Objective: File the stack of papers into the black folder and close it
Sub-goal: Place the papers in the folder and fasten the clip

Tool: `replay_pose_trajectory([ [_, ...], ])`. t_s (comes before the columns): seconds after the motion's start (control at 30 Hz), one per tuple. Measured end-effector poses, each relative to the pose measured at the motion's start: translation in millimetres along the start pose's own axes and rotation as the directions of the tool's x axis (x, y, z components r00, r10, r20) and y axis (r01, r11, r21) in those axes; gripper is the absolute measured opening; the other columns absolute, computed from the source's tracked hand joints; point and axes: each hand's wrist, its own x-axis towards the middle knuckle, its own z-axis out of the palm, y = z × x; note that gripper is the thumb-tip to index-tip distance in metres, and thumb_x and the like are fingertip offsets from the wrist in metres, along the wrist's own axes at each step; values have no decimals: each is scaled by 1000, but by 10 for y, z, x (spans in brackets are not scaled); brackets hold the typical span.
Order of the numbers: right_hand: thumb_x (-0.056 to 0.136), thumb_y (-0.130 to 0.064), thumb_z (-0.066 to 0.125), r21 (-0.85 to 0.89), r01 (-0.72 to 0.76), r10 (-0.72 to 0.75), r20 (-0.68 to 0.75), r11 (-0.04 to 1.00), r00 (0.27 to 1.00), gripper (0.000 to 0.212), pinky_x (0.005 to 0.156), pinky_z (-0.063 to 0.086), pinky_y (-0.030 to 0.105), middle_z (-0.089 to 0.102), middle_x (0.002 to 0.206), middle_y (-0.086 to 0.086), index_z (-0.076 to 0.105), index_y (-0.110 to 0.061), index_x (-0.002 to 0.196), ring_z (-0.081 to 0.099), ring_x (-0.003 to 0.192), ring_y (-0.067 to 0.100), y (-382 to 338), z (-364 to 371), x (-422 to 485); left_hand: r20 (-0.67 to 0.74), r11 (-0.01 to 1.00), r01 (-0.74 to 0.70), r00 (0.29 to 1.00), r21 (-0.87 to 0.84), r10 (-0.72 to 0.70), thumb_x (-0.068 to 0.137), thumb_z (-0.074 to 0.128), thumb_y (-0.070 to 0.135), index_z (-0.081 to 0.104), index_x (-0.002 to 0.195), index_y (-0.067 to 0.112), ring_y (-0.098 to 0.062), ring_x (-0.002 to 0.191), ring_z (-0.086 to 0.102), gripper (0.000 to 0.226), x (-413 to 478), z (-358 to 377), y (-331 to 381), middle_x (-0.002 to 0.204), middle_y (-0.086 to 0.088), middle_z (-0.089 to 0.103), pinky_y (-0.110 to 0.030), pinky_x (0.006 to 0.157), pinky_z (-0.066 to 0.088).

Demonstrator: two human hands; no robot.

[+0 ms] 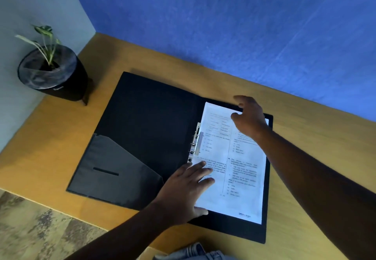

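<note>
Black folder (146, 121), lying open and flat on a wooden table (305, 158), spine running roughly away from the viewer. Left half: bare inner cover with a grey slanted pocket (114, 166) at its near end, a short dark slit in the pocket. Right half: papers (240, 170), white, printed in two columns of small text, lying face up inside the folder's black border. Print too blurred to read. How many sheets are in the stack cannot be told.

Metal clip (195, 141), silver, set along the spine at the papers' left edge, about midway along their length; whether it clamps the sheets cannot be told.

Left hand (187, 190): open, palm down, fingers spread, resting on the near left part of the papers, thumb at their near edge. Grips nothing.

Right hand (248, 117): open, fingers loosely curled, over the far right corner of the papers; whether it touches them cannot be told. Forearm crosses the folder's right edge.

Plant (45, 44): thin green shoots in a black pot (67, 84), at the table's far left corner, well apart from the folder.

Surround: blue wall (223, 25) behind the table, pale wall at left, mottled floor (40, 229) at near left.
</note>
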Motion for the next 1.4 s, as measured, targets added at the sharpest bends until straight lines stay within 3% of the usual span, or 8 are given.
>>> replay_pose_trajectory([
  [0.1, 82, -11, 63, 175, -206, 233, -148, 963, 961, 45, 69, 43, 19, 66, 123, -1, 62, -21, 125, 62, 98, 12, 399, -163, -382, -112, 964, 184, 972, -192, -208, 75, 69, 52, 57, 130, 23, -16, 138, 40, 64, 54, -8, 50, 144, 4, 52, -41, 113, 35],
  [0.2, 80, -10, 62, 304, -411, 470, -154, 859, 869, 39, 59, 46, 28, 71, 107, -2, 68, -22, 117, 64, 76, 18, 779, -253, -800, -209, 845, 357, 861, -399, -463, 80, 71, 46, 61, 120, 25, -1, 109, 57, 46, 114, -23, 6, 121, 11, 62, -22, 91, 47],
  [0.37, 80, -11, 62, 347, -508, 547, -18, 789, 837, 29, 64, 55, 43, 74, 89, 7, 72, -16, 107, 68, 78, 29, 1039, -250, -1181, -181, 657, 467, 718, -592, -673, 81, 75, 33, 65, 107, 25, 2, 82, 60, 29, 234, -62, -159, 94, 17, 62, -5, 62, 42],
  [0.57, 84, -13, 60, 339, -471, 510, -30, 814, 860, 30, 50, 43, 24, 71, 88, 2, 71, -17, 112, 61, 66, 17, 1048, -254, -1214, -104, 544, 519, 654, -659, -749, 86, 70, 38, 63, 110, 23, 1, 86, 62, 29, 501, -203, -363, 101, 13, 64, -9, 59, 42],
  [0.83, 84, -16, 66, 374, -459, 483, 34, 806, 875, 24, 66, 54, 34, 74, 90, -2, 72, -22, 106, 67, 79, 20, 1105, -254, -1243, -26, 420, 546, 587, -725, -809, 95, 57, 40, 63, 115, 12, -17, 92, 64, 36, 863, -301, -554, 106, -2, 68, -39, 82, 56],
  [1.03, 82, -18, 68, 370, -429, 446, 42, 824, 894, 24, 57, 49, 26, 73, 88, -9, 70, -30, 103, 66, 75, 13, 1144, -264, -1289, 100, 281, 510, 598, -813, -796, 98, 53, 36, 61, 116, 14, -4, 48, 57, 30, 963, -412, -542, 100, 6, 72, -10, 41, 43],
  [1.2, 82, -18, 67, 361, -418, 431, 48, 833, 901, 25, 59, 48, 25, 72, 91, -10, 67, -34, 102, 67, 82, 11, 1132, -273, -1313, 56, 305, 424, 654, -853, -754, 98, 55, 23, 66, 103, 11, 1, 44, 55, 17, 816, -427, -507, 89, -4, 74, -11, 43, 43],
  [1.4, 81, -17, 68, 350, -405, 418, 40, 845, 908, 25, 57, 46, 25, 72, 89, -12, 67, -37, 97, 65, 78, 10, 1118, -267, -1322, 103, 308, 444, 692, -841, -714, 100, 50, 33, 58, 104, 25, -8, 53, 60, 12, 920, -463, -487, 115, 2, 66, -17, 49, 48],
])
